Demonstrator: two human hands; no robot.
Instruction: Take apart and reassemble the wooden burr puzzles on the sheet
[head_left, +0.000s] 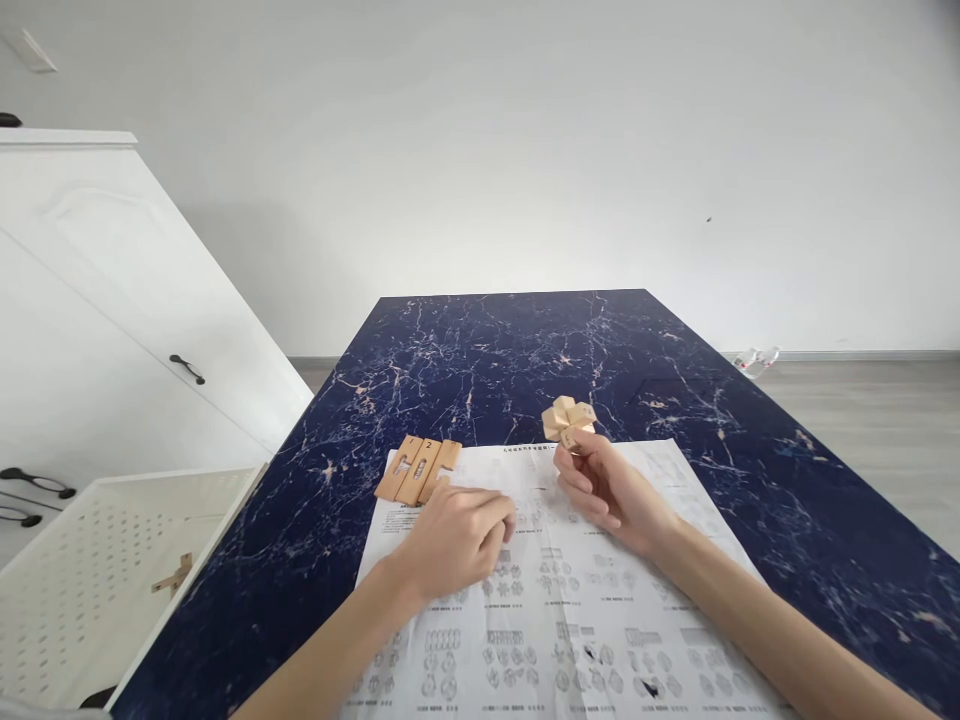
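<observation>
Right grip [613, 492] palm-inward on puzzle [564, 416]

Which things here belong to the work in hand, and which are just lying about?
In use:
wooden cluster, held in the right hand
three flat wooden pieces, beside the left hand
printed sheet on the table

Apparently lying about:
small wooden piece in the perforated white container, possibly related
clear object beyond the table's right edge

Pale wall [480, 150], white cabinet [112, 290] (black-handled)
</observation>
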